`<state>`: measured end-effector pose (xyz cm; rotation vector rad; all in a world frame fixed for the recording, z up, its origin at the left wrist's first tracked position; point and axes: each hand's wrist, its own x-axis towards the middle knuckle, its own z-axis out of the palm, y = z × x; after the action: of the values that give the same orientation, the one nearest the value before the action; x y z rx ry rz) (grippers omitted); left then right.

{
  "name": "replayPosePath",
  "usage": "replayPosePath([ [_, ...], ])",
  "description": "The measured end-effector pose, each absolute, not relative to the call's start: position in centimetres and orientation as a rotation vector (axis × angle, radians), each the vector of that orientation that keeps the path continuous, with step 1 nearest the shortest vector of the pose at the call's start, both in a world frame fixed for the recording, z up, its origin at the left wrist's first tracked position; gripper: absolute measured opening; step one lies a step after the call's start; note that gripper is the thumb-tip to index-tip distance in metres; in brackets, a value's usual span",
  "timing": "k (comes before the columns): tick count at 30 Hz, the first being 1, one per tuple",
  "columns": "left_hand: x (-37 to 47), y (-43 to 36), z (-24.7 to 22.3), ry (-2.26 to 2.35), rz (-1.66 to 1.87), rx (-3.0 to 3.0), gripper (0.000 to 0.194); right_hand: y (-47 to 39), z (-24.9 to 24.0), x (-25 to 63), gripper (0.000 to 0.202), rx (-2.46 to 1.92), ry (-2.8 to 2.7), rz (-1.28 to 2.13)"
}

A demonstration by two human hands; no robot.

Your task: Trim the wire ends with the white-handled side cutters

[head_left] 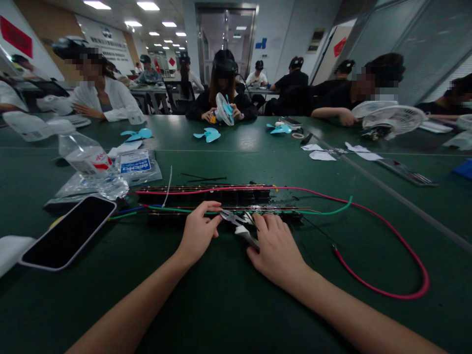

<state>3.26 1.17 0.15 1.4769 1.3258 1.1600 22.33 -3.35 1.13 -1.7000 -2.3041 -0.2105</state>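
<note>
My right hand (277,246) wraps round a pair of pliers (231,217) with grey-and-white handles, its jaws pointing left. Close to the jaw tips, my left hand (199,230) has thumb and forefinger bent together at a green wire (324,213); the exact contact is partly hidden. The wire runs along a long black strip (165,216) with metal lines on top. Behind it lies a second black strip (239,193), crossed by a red wire (306,190). A white cable tie (168,187) sticks up at the left.
At the left are a phone (70,233), a tilted plastic bottle (90,157) and a plastic packet (138,166). A thick red cable (413,255) curves at the right. Blue fan blades (208,134) lie farther back. Several people sit opposite, one holding a small fan (224,109).
</note>
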Motion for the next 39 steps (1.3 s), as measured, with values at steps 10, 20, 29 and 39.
replayPosePath([
  [10, 3.2, 1.3, -0.1, 1.325, 1.155, 1.488, 0.025, -3.6, 1.2, 22.4, 0.055, -1.750, -2.292, -0.183],
  [20, 3.2, 1.3, -0.2, 1.319, 1.169, 1.492, 0.025, -3.9, 1.9, 22.0, 0.055, -1.812, -2.301, -0.306],
  [29, 3.2, 1.2, -0.2, 1.329, 1.155, 1.489, 0.026, -4.3, 2.1, 22.1, 0.056, -1.821, -2.292, -0.294],
  [39, 3.2, 1.2, -0.1, 1.335, 1.161, 1.520, 0.023, -4.2, 1.9, 22.0, 0.056, -1.842, -2.282, -0.242],
])
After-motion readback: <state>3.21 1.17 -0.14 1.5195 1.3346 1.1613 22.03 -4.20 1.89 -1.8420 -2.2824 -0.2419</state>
